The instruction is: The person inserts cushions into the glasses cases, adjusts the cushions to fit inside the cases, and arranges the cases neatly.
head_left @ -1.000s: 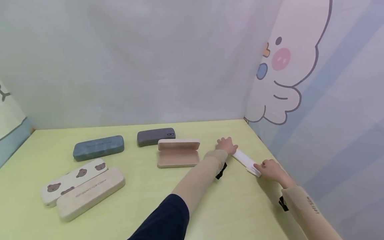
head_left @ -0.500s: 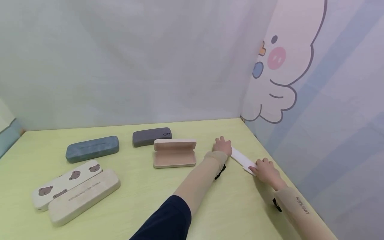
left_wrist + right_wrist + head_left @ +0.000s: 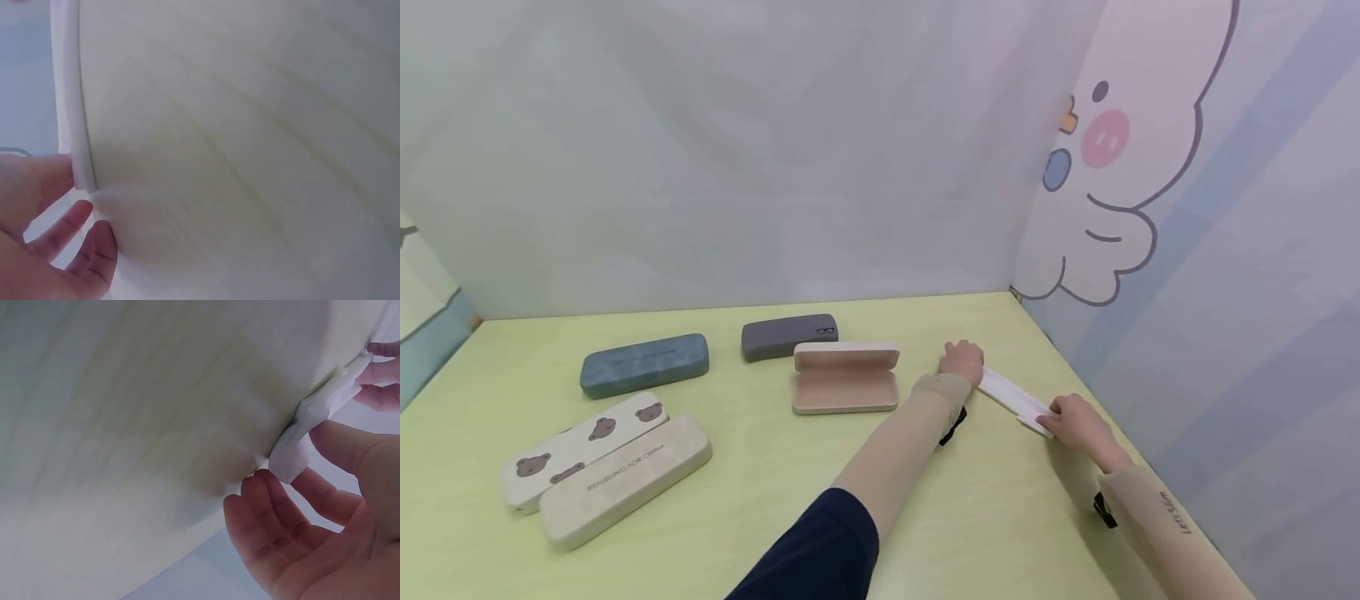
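Observation:
A long white folded strip [image 3: 1013,396] that looks like soft cloth lies slantwise on the right of the table. At its far end is my left hand [image 3: 962,362]; in the left wrist view the thumb [image 3: 55,176] meets the strip's end [image 3: 78,125], other fingers curling beside it. My right hand [image 3: 1077,423] pinches the near end, where a short flap sticks out. Up close in the right wrist view, that end of the cloth [image 3: 315,412] is bunched between thumb and forefinger, with the remaining fingers bent below.
A beige glasses case [image 3: 846,392] stands open left of my left hand. Behind it lies a dark grey case [image 3: 778,338]. Further left are a blue case [image 3: 645,367], a bear-print case [image 3: 576,442] and a cream case [image 3: 625,483]. A curtain [image 3: 737,167] borders the table.
Both hands stay at the two ends of the white strip. The right hand's fingers have shifted slightly on the near end. The head view has swayed a little.

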